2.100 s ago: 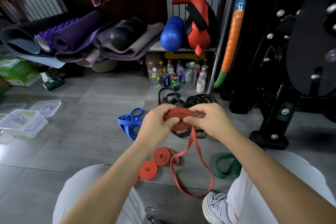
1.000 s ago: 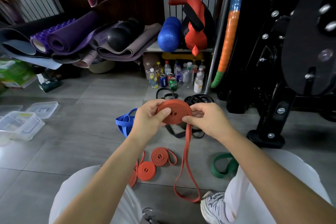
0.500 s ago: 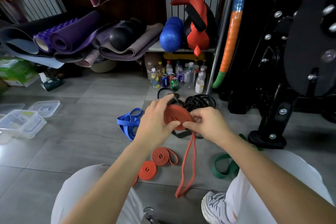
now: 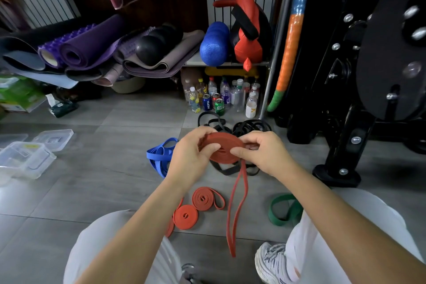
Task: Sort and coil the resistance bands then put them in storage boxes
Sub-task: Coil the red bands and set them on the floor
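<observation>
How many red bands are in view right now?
4. One red band is held between the left hand and right hand; two coils lie on the floor; a fourth is mostly hidden behind the left forearm.

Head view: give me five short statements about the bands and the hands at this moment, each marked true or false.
1. The left hand and the right hand both grip the red coil. True.
2. That band is wound up completely. False: a loose tail hangs from the coil towards the floor.
3. Wound red coils lie on the floor below the hands. True.
4. The green band sits coiled inside a storage box. False: it lies loose on the floor beside the person's right leg.
5. The blue band lies on the floor to the left of the hands. True.
</observation>
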### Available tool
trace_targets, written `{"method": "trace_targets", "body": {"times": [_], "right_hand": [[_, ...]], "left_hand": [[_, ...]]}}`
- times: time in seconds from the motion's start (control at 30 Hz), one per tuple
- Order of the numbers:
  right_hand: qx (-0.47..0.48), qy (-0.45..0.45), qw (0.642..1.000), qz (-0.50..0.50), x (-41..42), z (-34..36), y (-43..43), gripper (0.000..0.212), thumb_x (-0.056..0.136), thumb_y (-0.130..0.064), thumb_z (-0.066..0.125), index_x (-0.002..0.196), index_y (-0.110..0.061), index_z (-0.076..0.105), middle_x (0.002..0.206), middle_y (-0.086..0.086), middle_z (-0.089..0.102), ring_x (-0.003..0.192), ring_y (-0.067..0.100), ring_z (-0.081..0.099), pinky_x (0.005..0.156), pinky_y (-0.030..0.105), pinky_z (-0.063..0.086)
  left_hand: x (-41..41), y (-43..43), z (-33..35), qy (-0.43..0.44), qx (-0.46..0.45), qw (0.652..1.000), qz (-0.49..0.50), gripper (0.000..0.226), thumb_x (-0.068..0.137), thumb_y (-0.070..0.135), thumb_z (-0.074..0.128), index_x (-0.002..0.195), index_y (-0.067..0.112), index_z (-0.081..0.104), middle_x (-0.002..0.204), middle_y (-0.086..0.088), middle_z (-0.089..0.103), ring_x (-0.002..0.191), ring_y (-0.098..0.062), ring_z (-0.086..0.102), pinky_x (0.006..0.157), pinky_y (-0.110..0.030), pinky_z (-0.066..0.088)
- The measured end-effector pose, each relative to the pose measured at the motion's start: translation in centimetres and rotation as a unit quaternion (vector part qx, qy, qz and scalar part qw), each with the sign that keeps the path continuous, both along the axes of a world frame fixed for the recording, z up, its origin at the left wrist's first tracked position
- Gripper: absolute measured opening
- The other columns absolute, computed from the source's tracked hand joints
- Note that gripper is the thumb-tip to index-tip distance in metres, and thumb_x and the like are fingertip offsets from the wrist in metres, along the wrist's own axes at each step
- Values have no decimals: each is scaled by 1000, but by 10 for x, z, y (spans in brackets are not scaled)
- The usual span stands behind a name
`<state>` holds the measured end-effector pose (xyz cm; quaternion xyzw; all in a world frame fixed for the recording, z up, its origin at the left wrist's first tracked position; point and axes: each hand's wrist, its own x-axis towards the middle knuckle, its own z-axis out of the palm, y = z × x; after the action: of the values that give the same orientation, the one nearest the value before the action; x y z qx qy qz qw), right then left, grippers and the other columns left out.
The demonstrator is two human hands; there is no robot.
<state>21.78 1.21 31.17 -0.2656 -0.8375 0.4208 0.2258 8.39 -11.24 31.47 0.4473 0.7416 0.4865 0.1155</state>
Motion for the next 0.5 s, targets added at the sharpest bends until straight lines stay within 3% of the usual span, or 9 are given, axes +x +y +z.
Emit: {"method": "trace_targets", "body": {"times": [0.17,0.3,0.5], "right_hand": [[-15,13,1000,-12,0,1,-2,23,74,-25,78,73,-43,66,71,-7,70,62,7,66,66,25,56],[-12,24,999,-17,-1,3,-5,26,72,-23,80,71,-44,66,66,-11,70,57,2,63,58,13,51],[-21,1,1000,5,0,2,-3,15,72,-26,80,81,-34,71,77,-10,73,73,3,68,72,24,56]], "left_hand": [[-1,-1,3,-46,39,998,27,35,83,8,69,85,41,56,78,23,67,78,4,64,71,-14,52],[-2,-4,5,-27,39,998,30,35,83,10,68,86,42,55,85,17,66,82,0,65,77,-21,53],[0,-6,10,-83,62,995,9,34,84,2,66,86,35,57,79,16,67,76,-3,66,69,-19,55]]}}
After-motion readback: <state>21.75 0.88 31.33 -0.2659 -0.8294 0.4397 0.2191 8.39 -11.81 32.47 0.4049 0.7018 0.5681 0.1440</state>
